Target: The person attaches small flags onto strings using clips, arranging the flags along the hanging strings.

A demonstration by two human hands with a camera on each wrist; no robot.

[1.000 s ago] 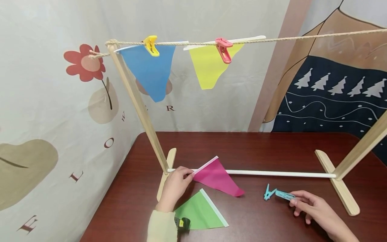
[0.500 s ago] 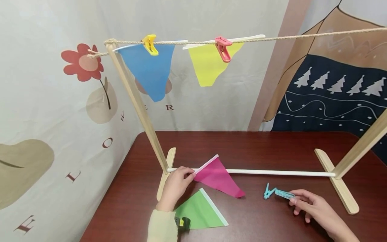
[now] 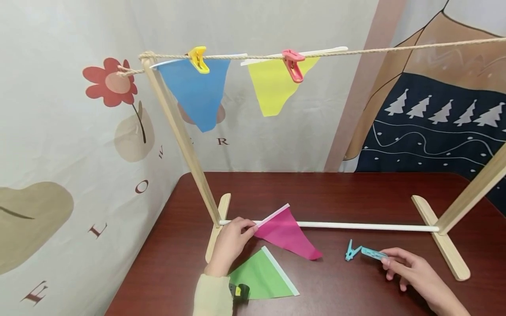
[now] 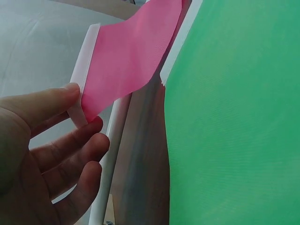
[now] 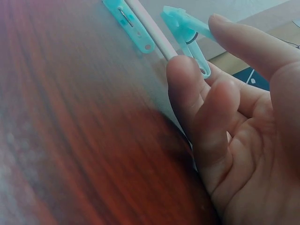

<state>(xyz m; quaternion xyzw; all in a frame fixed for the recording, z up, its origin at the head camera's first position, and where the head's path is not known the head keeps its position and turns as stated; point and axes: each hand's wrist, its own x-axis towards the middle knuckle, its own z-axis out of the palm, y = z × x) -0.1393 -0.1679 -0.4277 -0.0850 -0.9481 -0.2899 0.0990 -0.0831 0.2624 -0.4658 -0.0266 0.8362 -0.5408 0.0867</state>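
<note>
We see the left hand [image 3: 230, 241] pinching a corner of the pink flag [image 3: 287, 234], thumb pressed to fingers with the others loosely bent, and the flag spreads toward three o'clock — the green flag [image 3: 261, 275] lies on the table [image 3: 324, 285] between four and five. We see the right hand [image 3: 409, 272] gripping a blue peg [image 3: 373, 253] between thumb and fingers, a second blue peg [image 3: 349, 253] just beside it at nine o'clock — while the blue flag [image 3: 193, 94] and yellow flag [image 3: 270, 90] hang pegged to the rope [image 3: 387, 50], at eleven and twelve from the pink one.

Four pennants [image 3: 290, 235], four clips [image 3: 373, 253], two posts [image 3: 179, 136], one rope [image 3: 395, 49], one white rod [image 3: 363, 226]
</note>
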